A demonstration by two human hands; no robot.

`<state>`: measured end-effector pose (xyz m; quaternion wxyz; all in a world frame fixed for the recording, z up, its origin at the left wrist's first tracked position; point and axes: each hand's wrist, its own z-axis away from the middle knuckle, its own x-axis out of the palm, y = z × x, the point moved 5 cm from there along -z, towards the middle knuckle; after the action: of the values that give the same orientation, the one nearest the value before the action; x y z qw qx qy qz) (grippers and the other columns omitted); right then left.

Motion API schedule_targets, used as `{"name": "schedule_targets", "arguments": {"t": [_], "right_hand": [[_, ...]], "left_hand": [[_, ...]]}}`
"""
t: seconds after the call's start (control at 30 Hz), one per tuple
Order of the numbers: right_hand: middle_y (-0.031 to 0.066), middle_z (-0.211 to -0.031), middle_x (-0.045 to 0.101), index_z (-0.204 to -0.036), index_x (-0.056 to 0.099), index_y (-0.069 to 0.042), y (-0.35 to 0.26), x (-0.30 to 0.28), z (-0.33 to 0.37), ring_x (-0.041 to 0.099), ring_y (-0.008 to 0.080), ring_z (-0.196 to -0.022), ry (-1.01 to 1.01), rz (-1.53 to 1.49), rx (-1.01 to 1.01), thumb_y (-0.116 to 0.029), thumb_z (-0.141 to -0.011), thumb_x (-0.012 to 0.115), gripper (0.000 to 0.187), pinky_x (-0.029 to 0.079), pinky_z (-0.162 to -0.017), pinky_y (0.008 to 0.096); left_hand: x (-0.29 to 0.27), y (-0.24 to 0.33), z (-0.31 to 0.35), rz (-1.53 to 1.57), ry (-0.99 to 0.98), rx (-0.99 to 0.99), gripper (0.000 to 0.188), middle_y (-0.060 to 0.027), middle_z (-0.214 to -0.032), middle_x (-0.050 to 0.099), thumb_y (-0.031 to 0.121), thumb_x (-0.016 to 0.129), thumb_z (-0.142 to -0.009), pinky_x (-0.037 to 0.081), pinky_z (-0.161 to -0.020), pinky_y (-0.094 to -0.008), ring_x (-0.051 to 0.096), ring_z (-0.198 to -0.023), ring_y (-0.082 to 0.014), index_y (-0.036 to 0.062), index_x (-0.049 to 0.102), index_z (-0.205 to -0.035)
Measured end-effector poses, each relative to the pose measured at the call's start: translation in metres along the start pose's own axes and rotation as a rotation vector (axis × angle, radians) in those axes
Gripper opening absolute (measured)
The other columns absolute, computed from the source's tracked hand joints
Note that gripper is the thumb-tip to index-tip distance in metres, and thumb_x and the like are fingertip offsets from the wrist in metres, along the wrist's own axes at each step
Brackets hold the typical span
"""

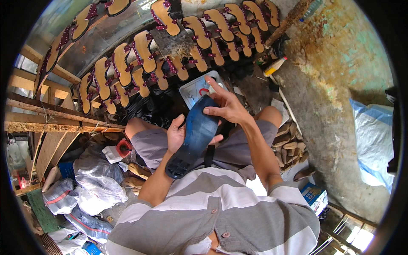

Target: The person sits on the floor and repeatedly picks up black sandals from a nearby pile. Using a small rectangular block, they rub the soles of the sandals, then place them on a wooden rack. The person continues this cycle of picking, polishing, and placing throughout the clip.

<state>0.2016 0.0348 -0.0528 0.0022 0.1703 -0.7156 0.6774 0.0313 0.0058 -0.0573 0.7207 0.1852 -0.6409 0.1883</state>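
Note:
A dark, glossy shoe sole (pixel 196 129) is held tilted above my lap, its patterned heel end toward my body. My left hand (pixel 176 135) supports it from the left and below; the thumb is raised off it, and fingertips show past the sole's right edge. My right hand (pixel 229 106) grips the far end, thumb lying on the upper face and index finger stretched out beyond the edge. Something small and white shows by the right fingers, too unclear to name. Just beyond the sole lies a pale blue tray (pixel 191 90) with a red item on it.
Rows of sandals (pixel 144 51) with tan insoles and dark red dotted straps stand on racks ahead. A yellow bottle (pixel 275 66) stands by the right wall. Brown shoe-shaped pieces (pixel 290 144) are heaped right of my knee. Plastic bags (pixel 100 180) and a red-mouthed white container (pixel 117 151) lie left.

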Motion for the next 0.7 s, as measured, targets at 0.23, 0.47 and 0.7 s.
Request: {"name": "schedule_targets", "arguments": {"t": [0.23, 0.47, 0.7], "right_hand": [[0.0122, -0.14, 0.044, -0.123, 0.078, -0.013, -0.001, -0.016, 0.004, 0.04, 0.0281, -0.13, 0.166, 0.695, -0.408, -0.064, -0.103, 0.044, 0.065, 0.03, -0.112, 0.0445], [0.0165, -0.151, 0.042, -0.114, 0.081, -0.007, -0.011, -0.012, -0.004, 0.036, 0.0312, -0.141, 0.145, 0.524, -0.41, -0.059, -0.107, 0.031, 0.072, 0.023, -0.119, 0.0501], [0.0143, -0.147, 0.05, -0.102, 0.082, -0.006, 0.008, 0.001, 0.007, 0.039, 0.0306, -0.139, 0.242, 0.025, -0.302, -0.054, -0.107, 0.036, 0.067, 0.022, -0.118, 0.048]], "left_hand": [[0.015, 0.001, 0.011, 0.037, 0.004, 0.021, 0.064, -0.0245, -0.151, 0.051, 0.04, 0.047, -0.103, 0.036, -0.112, -0.0739, 0.048, -0.142, -0.0414, 0.0033, 0.04, -0.155], [0.037, -0.005, 0.014, 0.032, 0.06, 0.007, 0.06, -0.0229, -0.154, 0.047, 0.038, 0.045, -0.104, 0.037, -0.111, -0.0737, 0.048, -0.142, -0.0432, 0.0108, 0.039, -0.157], [0.027, 0.02, 0.01, 0.032, 0.088, 0.289, 0.052, -0.0166, -0.152, 0.052, 0.033, 0.044, -0.106, 0.041, -0.11, -0.0692, 0.055, -0.135, -0.039, 0.0193, 0.042, -0.157]]}}
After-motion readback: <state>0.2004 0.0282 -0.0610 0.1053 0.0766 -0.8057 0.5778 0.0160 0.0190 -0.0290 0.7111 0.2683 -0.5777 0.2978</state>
